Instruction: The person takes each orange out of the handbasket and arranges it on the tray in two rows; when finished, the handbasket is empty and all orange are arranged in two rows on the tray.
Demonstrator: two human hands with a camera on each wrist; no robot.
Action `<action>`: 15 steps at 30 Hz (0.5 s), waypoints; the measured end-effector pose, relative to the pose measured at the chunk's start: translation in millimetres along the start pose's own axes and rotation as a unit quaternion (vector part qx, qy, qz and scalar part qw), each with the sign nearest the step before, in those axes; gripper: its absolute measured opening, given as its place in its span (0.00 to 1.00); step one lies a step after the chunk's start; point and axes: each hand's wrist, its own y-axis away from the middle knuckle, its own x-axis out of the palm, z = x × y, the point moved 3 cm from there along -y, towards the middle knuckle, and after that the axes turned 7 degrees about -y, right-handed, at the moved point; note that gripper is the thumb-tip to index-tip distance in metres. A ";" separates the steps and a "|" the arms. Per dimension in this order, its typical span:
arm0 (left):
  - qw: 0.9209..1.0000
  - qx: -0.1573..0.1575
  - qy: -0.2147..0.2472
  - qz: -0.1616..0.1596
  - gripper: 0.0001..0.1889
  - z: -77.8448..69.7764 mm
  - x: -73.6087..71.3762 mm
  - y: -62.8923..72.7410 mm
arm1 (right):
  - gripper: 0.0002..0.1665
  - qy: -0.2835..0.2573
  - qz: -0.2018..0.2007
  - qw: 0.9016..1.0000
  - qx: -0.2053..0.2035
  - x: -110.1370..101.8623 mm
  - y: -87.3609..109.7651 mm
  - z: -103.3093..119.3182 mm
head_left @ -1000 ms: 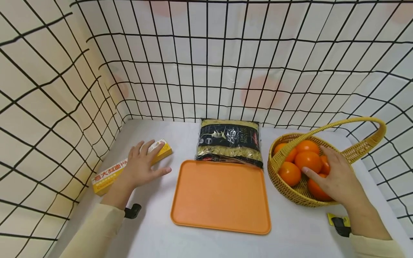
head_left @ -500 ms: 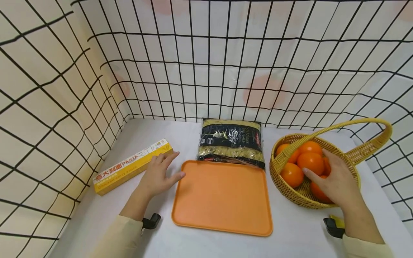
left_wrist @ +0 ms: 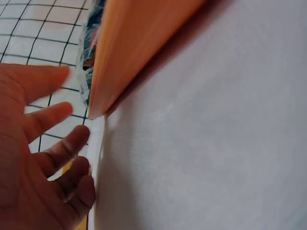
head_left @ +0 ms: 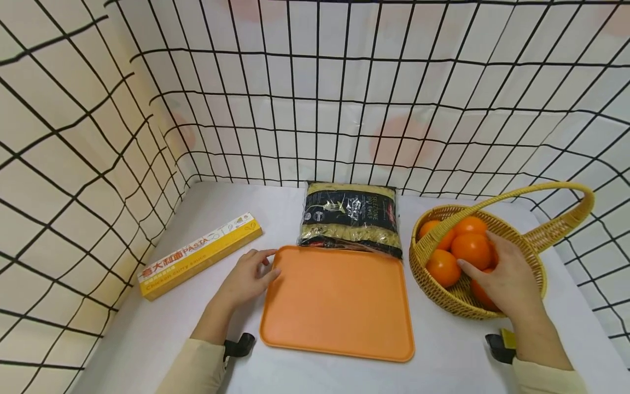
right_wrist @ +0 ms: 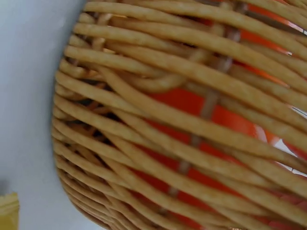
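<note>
In the head view, my left hand (head_left: 248, 279) is at the far left corner of the orange tray (head_left: 339, 301), its thumb over the rim. The left wrist view shows its fingers loosely spread beside the tray's corner (left_wrist: 98, 108). On the right, my right hand (head_left: 509, 276) reaches into the wicker basket (head_left: 433, 298). Thumb and fingers grip a smooth, round orange fruit (head_left: 471, 250) from near and far side. Several more such fruits (head_left: 443, 268) lie around it. In the right wrist view the basket's woven wall (right_wrist: 120, 129) hides most of the hand; red-orange fruit (right_wrist: 187, 115) shows through the gaps.
A yellow and white pasta box (head_left: 199, 257) lies slanted at the left. Behind the tray lies a black-labelled pasta bag (head_left: 350, 216). The basket's tall handle (head_left: 536, 189) arches over its right side. Black wire grid (head_left: 339, 104) fences the back and sides.
My left hand has moved from above the pasta box rightward and nearer to the tray's corner, its fingers curling somewhat. The right hand stays in the basket at the same fruit.
</note>
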 end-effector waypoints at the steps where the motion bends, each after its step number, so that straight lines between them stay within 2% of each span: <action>1: 1.000 -0.001 0.001 0.003 0.27 1.7 1.5 0.8 | 0.61 0.001 -0.002 1.000 -0.001 1.1 -0.1 0.0; 7: 0.999 -0.009 0.032 0.013 0.25 12.8 7.8 4.9 | 0.60 0.003 -0.005 1.000 0.006 3.3 0.6 -2.6; 15: 0.998 -0.005 0.067 -0.002 0.21 22.8 9.1 6.3 | 0.58 0.005 -0.021 1.000 0.007 5.5 -0.5 -0.8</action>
